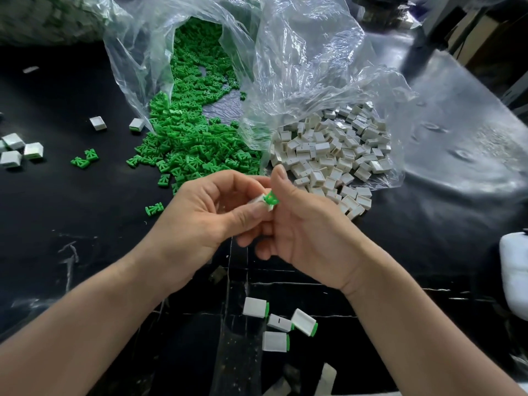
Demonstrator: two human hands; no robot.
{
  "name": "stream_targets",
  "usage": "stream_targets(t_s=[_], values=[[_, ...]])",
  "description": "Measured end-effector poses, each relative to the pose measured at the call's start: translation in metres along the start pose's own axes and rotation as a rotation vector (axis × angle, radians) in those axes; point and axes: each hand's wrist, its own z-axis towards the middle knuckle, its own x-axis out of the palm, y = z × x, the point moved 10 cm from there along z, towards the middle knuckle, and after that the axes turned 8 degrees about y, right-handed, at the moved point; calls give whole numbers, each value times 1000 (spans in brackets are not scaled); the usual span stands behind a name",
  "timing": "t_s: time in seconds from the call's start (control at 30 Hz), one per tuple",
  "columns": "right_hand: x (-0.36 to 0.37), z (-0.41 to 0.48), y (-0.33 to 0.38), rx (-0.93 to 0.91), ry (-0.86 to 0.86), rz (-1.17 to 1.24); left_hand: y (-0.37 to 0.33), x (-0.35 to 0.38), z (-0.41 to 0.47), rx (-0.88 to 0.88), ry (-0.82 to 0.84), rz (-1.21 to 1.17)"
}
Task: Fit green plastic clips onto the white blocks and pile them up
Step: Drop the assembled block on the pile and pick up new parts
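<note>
table (85, 224): black, glossy, carries everything.
clear bags (314, 67): 2, crumpled, mouths open toward the person; the left one spills clips, the right one blocks.
clip heap (194, 132): green clips, hundreds, run from the left bag's mouth onto the table, touching the block heap's left edge.
block heap (337, 150): white blocks, loose, on the right bag's plastic, just beyond the right hand.
left hand (205, 212): fingers curled, thumb and fingertips pinching the held block.
right hand (308, 224): thumb up, fingers curled, pinching the held clip against the block's end.
done pile (254, 307): 4 blocks with a green end showing, flat on the near table between the forearms, scattered, not stacked.
far-left group (17, 150): more white blocks at the table's left edge, some with green showing.
held block (258, 200): in the air above the table centre, mostly covered by fingers. Visible edge slants up to the right; long axis cannot be told for sure.
held clip (271, 199): at the block's right end, touching it; whether it is fully seated cannot be told.
handling (judgement): both parts light, stiff moulded plastic, smooth and small, easy to fumble. Likely a snap fit needing a firm, straight push.
where to hold (judgement): block by its 2 broad faces with the open end left free, clip by its outer end.
step (judgement): seating the clip, then dropping the piece on the done pile.
</note>
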Motion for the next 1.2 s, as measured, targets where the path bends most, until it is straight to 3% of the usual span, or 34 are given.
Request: stream_targets(t_s=[0.53,0.77,0.97,1.2], values=[[-15,-6,-3,27,-164,-124,4,0,1,10,-1,4],[-10,-5,-6,102,-69,-142,5,1,1,-19,17,-36],[-10,-6,-6,110,-106,-243,9,-2,0,-55,5,-45],[-11,-6,-3,53,-101,-85,12,-3,-1,-84,-12,-77]])
